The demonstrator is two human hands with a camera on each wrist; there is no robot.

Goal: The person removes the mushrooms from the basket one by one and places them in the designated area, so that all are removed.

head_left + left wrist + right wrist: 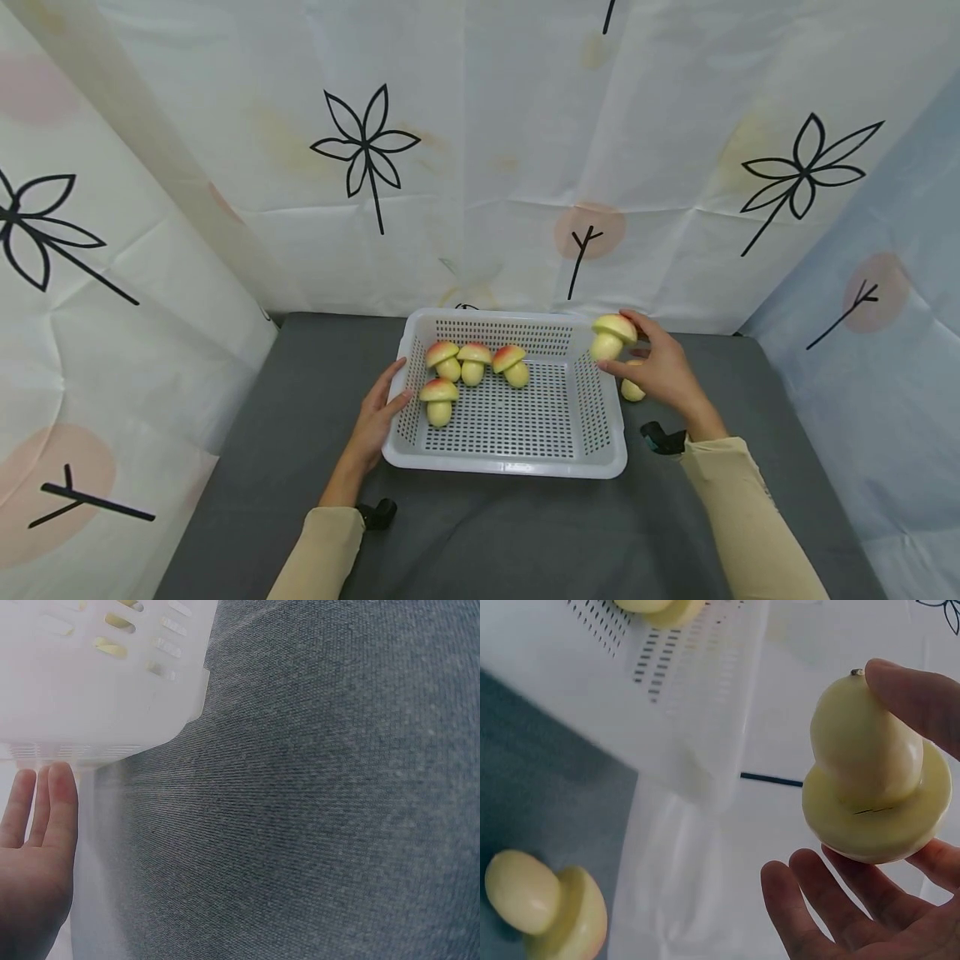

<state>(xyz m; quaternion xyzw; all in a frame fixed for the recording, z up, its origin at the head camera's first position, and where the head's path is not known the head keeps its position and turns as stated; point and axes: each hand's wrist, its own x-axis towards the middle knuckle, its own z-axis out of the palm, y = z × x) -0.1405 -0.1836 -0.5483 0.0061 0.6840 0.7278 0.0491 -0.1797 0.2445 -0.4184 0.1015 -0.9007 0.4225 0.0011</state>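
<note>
The right hand (660, 367) pinches a toy mushroom (613, 335) with a red-yellow cap over the right rim of a white perforated basket (517, 468). In the right wrist view the thumb lies on the stem end of the mushroom (866, 742) and fingers of the hand (877, 915) support its cap. The left hand (371, 421) rests against the basket's left side, its fingers straight; in the left wrist view the hand (37, 862) touches the basket wall (82, 697) with its fingertips. Several mushrooms, one of them in front (438, 402), lie in the basket's left half.
Another mushroom (632, 389) lies on the grey table (480, 533) just right of the basket, partly hidden by the right hand; it shows in the right wrist view as well (566, 907). A white patterned cloth (495, 167) hangs behind the table and at both sides.
</note>
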